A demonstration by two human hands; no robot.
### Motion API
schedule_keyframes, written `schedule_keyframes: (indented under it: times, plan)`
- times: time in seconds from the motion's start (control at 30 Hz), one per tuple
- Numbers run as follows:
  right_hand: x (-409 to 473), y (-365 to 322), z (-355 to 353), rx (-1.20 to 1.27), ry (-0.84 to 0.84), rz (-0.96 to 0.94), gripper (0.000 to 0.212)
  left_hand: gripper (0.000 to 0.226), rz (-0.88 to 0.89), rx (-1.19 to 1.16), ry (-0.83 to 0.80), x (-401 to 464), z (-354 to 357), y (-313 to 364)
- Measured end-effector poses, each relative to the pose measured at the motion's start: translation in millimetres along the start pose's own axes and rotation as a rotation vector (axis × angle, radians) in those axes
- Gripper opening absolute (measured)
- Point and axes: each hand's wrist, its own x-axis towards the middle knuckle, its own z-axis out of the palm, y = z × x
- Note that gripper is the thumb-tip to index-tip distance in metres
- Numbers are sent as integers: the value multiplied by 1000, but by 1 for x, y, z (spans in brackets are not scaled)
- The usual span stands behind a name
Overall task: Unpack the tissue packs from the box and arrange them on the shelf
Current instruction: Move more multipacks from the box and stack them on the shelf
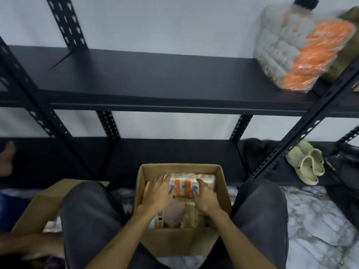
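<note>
An open cardboard box [223, 183] stands on the floor between my knees. Inside lie white and orange tissue packs [185, 186]. My left hand [158, 195] lies on the left side of the top pack, and my right hand [206, 197] clasps its right side, fingers curled over the edge. The two hands hold the pack between them inside the box. A big clear bag of orange and white tissue packs [297, 55] sits on the black metal shelf [155, 78] at the upper right.
A second cardboard box [38, 208] sits at my left knee. A pair of pale clogs [307, 162] and dark bags lie on the bottom shelf at right. Another person's arm [29, 247] reaches in at lower left. The floor is marbled tile.
</note>
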Motion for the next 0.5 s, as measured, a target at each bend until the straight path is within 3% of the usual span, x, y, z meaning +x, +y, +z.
schedule_keyframes:
  times: [0.1, 0.27, 0.5]
  plan:
    - [-1, 28, 39, 9, -209, 80, 59, 52, -88, -33, -112, -19, 37, -14]
    - [-12, 11, 53, -164, -525, 124, 47, 53, -123, -100, -262, -27, 66, -19]
    - [2, 10, 70, -159, -552, 101, 35, 61, -212, -93, -240, -14, 85, -46]
